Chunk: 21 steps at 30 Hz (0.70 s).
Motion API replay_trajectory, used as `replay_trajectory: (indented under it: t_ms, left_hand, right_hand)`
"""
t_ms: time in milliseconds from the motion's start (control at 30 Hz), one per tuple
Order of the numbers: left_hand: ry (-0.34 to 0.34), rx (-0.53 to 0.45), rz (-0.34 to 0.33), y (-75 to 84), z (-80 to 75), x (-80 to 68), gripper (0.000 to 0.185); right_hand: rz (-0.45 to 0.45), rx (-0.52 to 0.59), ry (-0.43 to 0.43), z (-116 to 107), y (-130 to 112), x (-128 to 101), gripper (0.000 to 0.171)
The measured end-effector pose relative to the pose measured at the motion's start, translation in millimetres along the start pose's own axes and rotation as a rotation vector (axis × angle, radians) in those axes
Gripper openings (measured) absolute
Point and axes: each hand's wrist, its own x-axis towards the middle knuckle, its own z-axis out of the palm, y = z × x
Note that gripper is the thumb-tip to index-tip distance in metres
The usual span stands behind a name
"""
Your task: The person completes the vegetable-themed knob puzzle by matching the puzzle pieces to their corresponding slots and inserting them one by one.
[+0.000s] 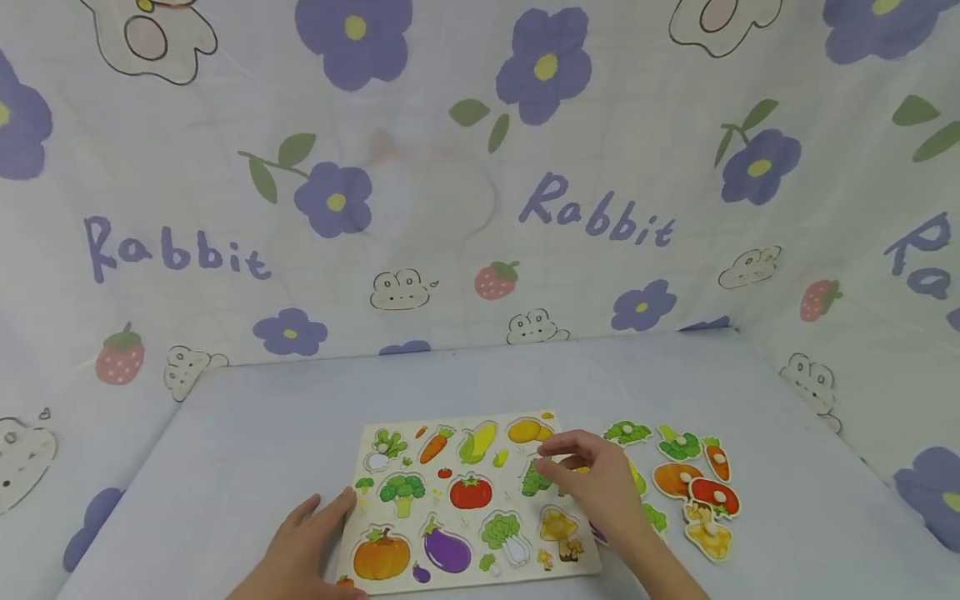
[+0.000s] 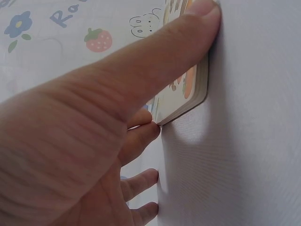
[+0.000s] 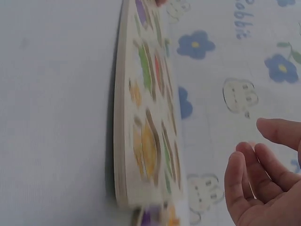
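Observation:
A pale wooden vegetable puzzle board (image 1: 427, 533) lies flat, printed with outlined vegetables such as a pumpkin, eggplant, tomato and corn. At its left edge rests my left hand (image 1: 303, 546), its thumb by the near corner. In the left wrist view the thumb (image 2: 160, 59) stretches over the board's edge and the fingertips touch its side. Above the board's right side is my right hand (image 1: 600, 487), partly covering a green vegetable picture (image 1: 536, 479). The right wrist view shows this hand (image 3: 268, 183) with thumb and bent fingers apart, nothing between them.
Loose knobbed puzzle pieces lie right of the board: a broccoli (image 1: 678, 444), carrot (image 1: 717, 460), pumpkin (image 1: 671, 479), tomato (image 1: 716, 500) and mushroom (image 1: 708, 537), some overlapping. My right hand and forearm partly hide others. A patterned cloth (image 1: 450, 225) hangs behind the white tabletop (image 1: 285, 425).

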Motion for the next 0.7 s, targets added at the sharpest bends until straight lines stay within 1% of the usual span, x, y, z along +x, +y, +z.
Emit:
replay_trajectory:
  t_ms: [67,200,300,433,567,700]
  left_hand:
    - [-0.007,0.005,-0.009,0.1,-0.4,0.4,0.122]
    - [-0.024,-0.012,-0.03,1.2,-1.3,0.9,0.123]
    - [-0.03,-0.028,-0.052,2.9,-2.4,0.7,0.124]
    - [-0.028,-0.037,-0.047,3.2,-3.0,-0.4,0.124]
    - [-0.029,-0.031,-0.026,0.4,-0.7,-0.7,0.125]
    - [-0.026,-0.023,-0.011,-0.5,1.4,-1.6,0.126]
  right_hand:
    - [0.033,0.008,0.033,-14,5,0,0.02]
    - [0.068,0.034,0.094,-49,13,0,0.032]
    - [0.072,0.062,0.135,-79,20,1,0.04]
    - [0.085,0.085,0.185,-124,34,6,0.046]
    - [0.12,0.135,0.174,-168,55,12,0.047]
    - [0.137,0.145,0.089,-202,79,21,0.045]
